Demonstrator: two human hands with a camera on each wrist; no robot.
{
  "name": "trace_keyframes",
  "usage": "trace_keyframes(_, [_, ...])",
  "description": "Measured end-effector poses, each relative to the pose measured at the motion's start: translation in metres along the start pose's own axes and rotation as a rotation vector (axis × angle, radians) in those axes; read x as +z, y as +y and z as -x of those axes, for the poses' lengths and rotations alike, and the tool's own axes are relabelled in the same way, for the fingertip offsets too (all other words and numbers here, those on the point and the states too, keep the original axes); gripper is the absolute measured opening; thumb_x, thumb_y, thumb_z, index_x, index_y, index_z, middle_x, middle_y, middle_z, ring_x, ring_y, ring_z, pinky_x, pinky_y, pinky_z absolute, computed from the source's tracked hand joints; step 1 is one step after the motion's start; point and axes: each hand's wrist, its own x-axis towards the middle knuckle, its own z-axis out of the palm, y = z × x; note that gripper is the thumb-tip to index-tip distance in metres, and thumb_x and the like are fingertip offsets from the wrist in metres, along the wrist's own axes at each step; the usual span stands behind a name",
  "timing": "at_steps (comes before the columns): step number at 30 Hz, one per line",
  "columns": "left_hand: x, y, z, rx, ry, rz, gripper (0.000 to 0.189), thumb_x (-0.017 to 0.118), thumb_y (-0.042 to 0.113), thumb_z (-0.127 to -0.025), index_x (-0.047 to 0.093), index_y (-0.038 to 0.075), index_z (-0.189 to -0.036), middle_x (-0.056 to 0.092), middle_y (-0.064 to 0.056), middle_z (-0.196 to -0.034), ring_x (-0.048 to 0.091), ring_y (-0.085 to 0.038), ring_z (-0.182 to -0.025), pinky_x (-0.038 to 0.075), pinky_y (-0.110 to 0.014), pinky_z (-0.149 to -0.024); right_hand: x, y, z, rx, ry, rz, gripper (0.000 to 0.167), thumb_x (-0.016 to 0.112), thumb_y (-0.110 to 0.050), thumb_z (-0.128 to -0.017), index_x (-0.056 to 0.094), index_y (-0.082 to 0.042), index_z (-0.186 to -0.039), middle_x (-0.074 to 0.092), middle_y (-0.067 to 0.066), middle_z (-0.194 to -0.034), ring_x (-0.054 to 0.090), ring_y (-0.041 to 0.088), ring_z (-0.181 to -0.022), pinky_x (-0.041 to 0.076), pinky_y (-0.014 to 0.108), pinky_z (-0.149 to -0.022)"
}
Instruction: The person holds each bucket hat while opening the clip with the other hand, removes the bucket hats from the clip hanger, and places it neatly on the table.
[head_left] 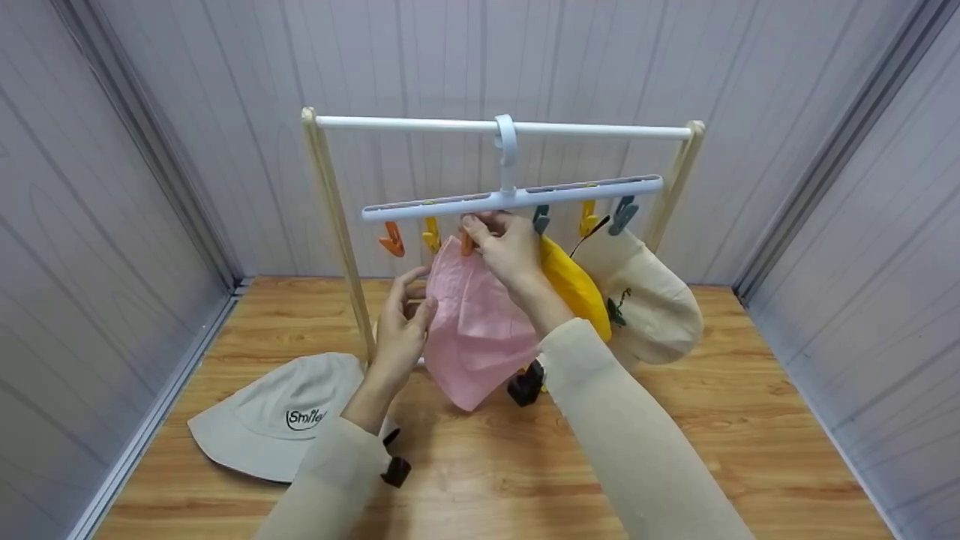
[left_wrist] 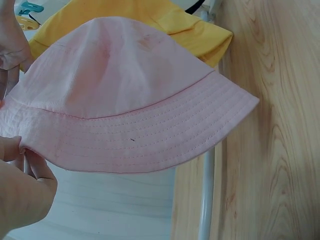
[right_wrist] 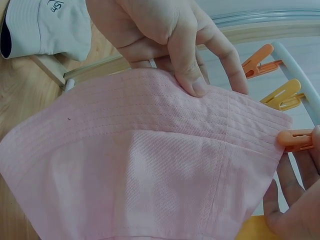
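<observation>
A pink bucket hat (head_left: 480, 330) hangs under the white clip hanger (head_left: 442, 205), its edge at an orange clothespin (right_wrist: 295, 140). My right hand (head_left: 514, 251) holds that clothespin between thumb and fingers, just below the bar. On the hat's left side, my left hand (head_left: 405, 322) pinches the brim; in the left wrist view, the left hand (left_wrist: 27, 190) has its thumb and fingers on the brim's edge. Behind my right hand hangs a yellow hat (head_left: 577, 289), and farther right a cream hat (head_left: 645, 300) hangs from a grey clothespin (head_left: 623, 215).
The hanger hooks over the white rod (head_left: 412, 124) of a wooden-legged rack. Left of the pink hat hang an orange clothespin (head_left: 391, 240) and a yellow clothespin (head_left: 430, 235). A light grey bucket hat (head_left: 262, 420) lies on the wooden table (head_left: 480, 487) at the left.
</observation>
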Motion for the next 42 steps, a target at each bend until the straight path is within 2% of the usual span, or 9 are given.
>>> trace_keyframes(7, [-0.001,-0.001,0.002,-0.005,0.005,-0.018,0.044,0.059,0.002,-0.107,0.054,0.014,-0.149,0.066,-0.015,-0.119,0.063,-0.024,-0.098,0.052,-0.027,-0.078,0.000,0.000,0.000,0.007,0.003,-0.005,0.022,0.068,-0.017,-0.105,0.076,-0.002,-0.119,0.075,0.011,-0.101,0.071,0.021,-0.094,0.062,0.031,-0.091])
trace_keyframes(14, [-0.001,-0.001,0.005,-0.001,-0.004,0.007,0.043,0.057,0.002,-0.108,0.052,0.010,-0.150,0.065,-0.015,-0.121,0.064,-0.024,-0.104,0.055,-0.028,-0.082,0.000,0.000,-0.001,0.007,0.006,-0.015,0.019,0.070,-0.016,-0.104,0.076,0.000,-0.114,0.074,0.013,-0.096,0.069,0.022,-0.086,0.062,0.033,-0.088])
trace_keyframes(19, [-0.002,0.000,0.007,0.004,0.007,-0.001,0.042,0.058,0.001,-0.107,0.054,0.009,-0.148,0.065,-0.016,-0.119,0.063,-0.024,-0.101,0.054,-0.027,-0.081,0.000,0.000,0.000,0.009,0.008,0.006,0.020,0.069,-0.017,-0.105,0.076,-0.002,-0.116,0.075,0.012,-0.100,0.070,0.022,-0.092,0.062,0.033,-0.089])
trace_keyframes(28, [-0.006,0.000,0.011,-0.026,0.002,-0.005,0.043,0.058,0.003,-0.108,0.055,0.018,-0.148,0.066,-0.012,-0.118,0.063,-0.024,-0.097,0.054,-0.027,-0.077,0.000,0.000,0.000,0.004,0.017,0.026,0.023,0.069,-0.018,-0.105,0.076,-0.002,-0.119,0.077,0.012,-0.108,0.071,0.022,-0.101,0.062,0.035,-0.091])
trace_keyframes(37, [-0.008,-0.003,0.012,-0.008,0.015,0.019,0.043,0.058,0.001,-0.107,0.057,0.017,-0.148,0.065,-0.014,-0.115,0.063,-0.023,-0.095,0.053,-0.026,-0.076,-0.001,0.001,0.000,-0.021,0.002,0.030,0.019,0.068,-0.018,-0.105,0.076,-0.002,-0.113,0.073,0.009,-0.094,0.067,0.020,-0.091,0.061,0.032,-0.087])
trace_keyframes(42, [-0.009,-0.003,0.012,0.011,0.013,0.031,0.043,0.057,-0.002,-0.107,0.056,0.014,-0.147,0.064,-0.015,-0.111,0.059,-0.021,-0.087,0.049,-0.024,-0.071,-0.001,0.001,-0.001,-0.010,0.004,0.035,0.025,0.069,-0.018,-0.105,0.075,0.002,-0.119,0.076,0.011,-0.102,0.070,0.021,-0.096,0.061,0.031,-0.090])
